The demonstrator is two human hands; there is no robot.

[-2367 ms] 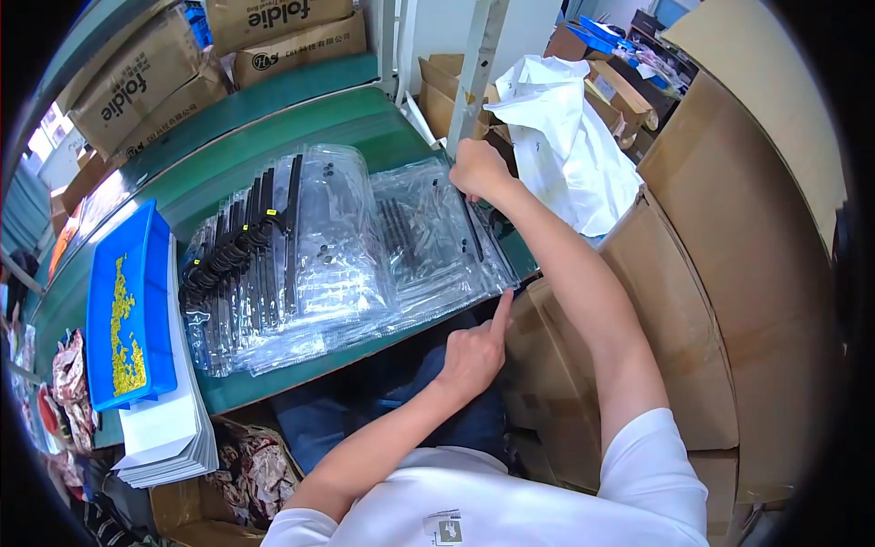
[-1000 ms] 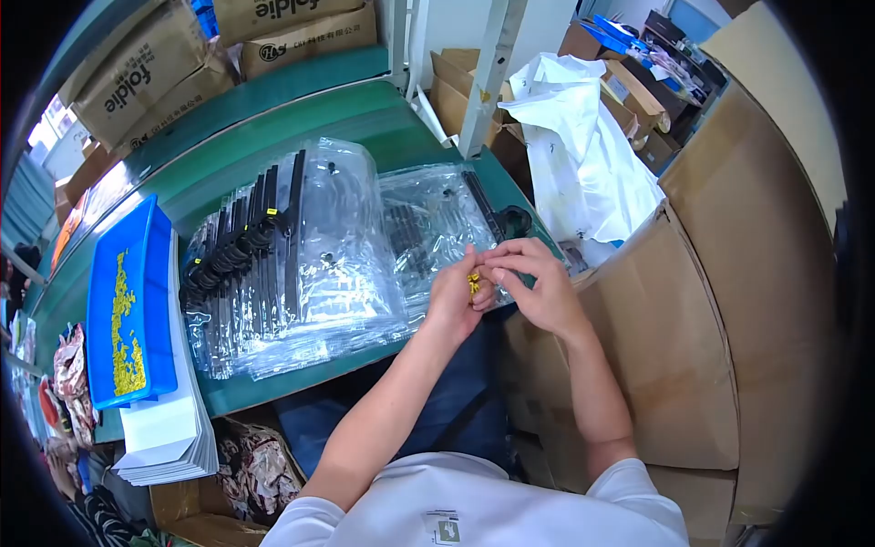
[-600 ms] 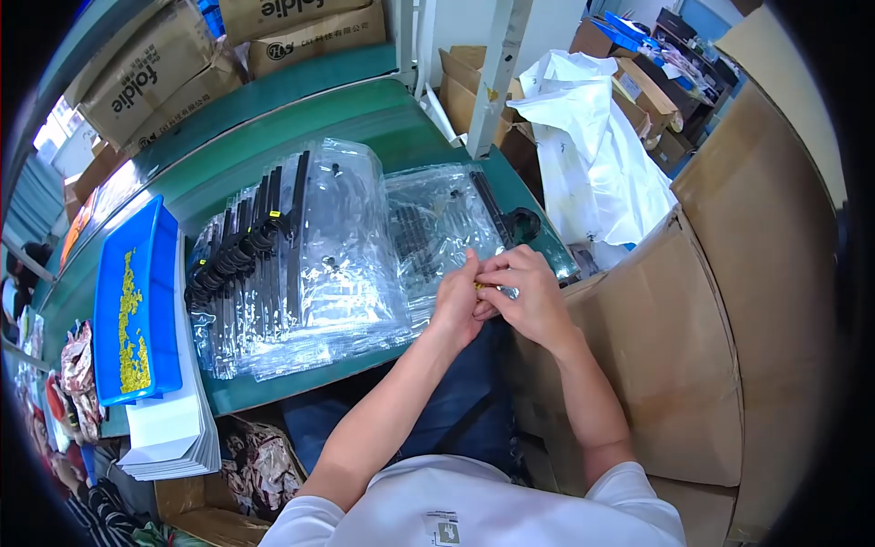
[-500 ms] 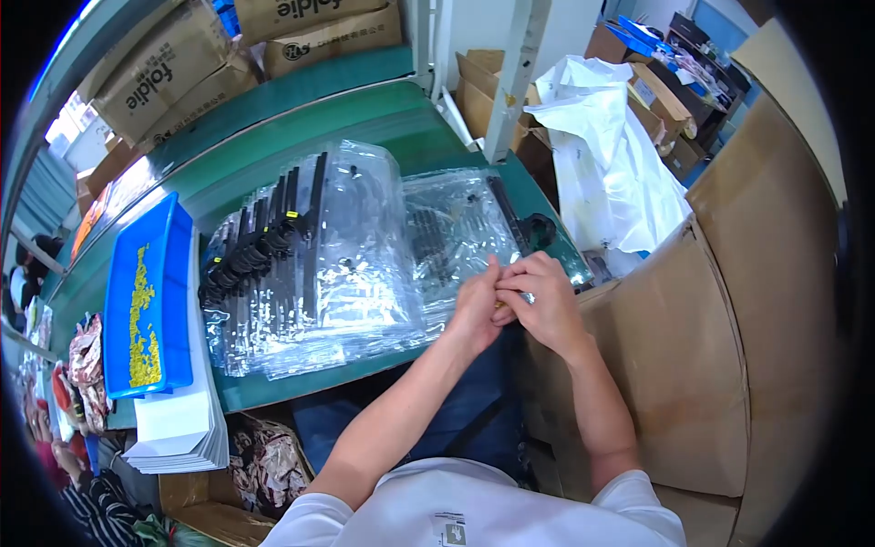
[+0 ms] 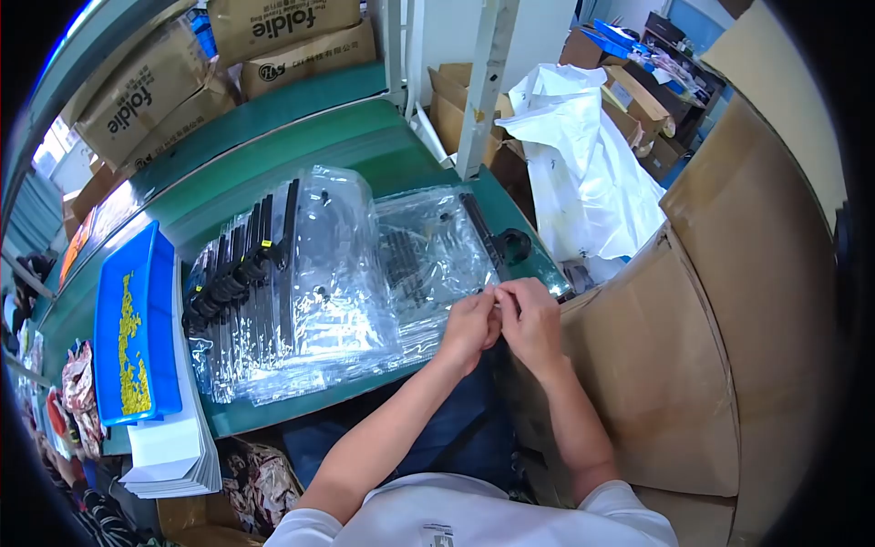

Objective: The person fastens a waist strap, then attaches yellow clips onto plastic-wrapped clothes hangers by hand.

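My left hand [image 5: 471, 330] and my right hand [image 5: 532, 326] meet at the table's front right edge, fingertips together. Both are closed in a pinch; whatever is between the fingers is too small or hidden to make out. Just beyond them lies a clear plastic bag [image 5: 428, 242] with a black strip [image 5: 480, 228] along its right side and a black hook-shaped piece [image 5: 516, 246] beside it. To the left, a fanned stack of similar clear bags [image 5: 333, 264] with black strips and hooks [image 5: 232, 283] covers the table.
A blue tray [image 5: 167, 365] of small yellow pieces rests on a stack of white sheets [image 5: 173, 456] at the left. Large cardboard [image 5: 656, 365] stands close on my right, near a post [image 5: 483, 91] and white plastic sheeting [image 5: 583, 164]. Cartons [image 5: 310, 59] line the back.
The view has shifted, so the table appears lower and further left. My right fingers, curled over the left ones before, now pinch at the left fingertips. A small yellow spot between the hands no longer shows.
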